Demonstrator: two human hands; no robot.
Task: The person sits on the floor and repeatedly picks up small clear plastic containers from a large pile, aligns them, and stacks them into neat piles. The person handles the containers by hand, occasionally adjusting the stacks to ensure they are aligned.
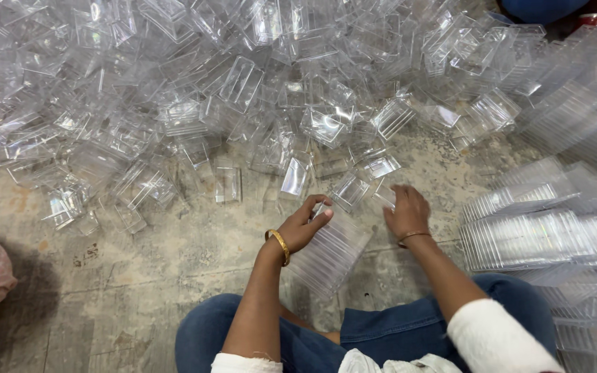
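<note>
Clear plastic boxes [243,90] heap across the far floor, with nested rows [547,235] banked along the right edge, leaving bare concrete floor [139,276] open on the left. Left hand [302,226] grips a nested stack of boxes [329,252] at its top end, fingers curled; right hand [405,211] is half-closed on a loose box [383,195] just beside it.

No packages, labels, signs or screens show.

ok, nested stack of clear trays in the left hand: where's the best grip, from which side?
Probably the long side walls near the upper end of the nested stack, from the left, as the left hand has it. The stack lies tilted, open end facing the right hand, so that end stays accessible.
</note>
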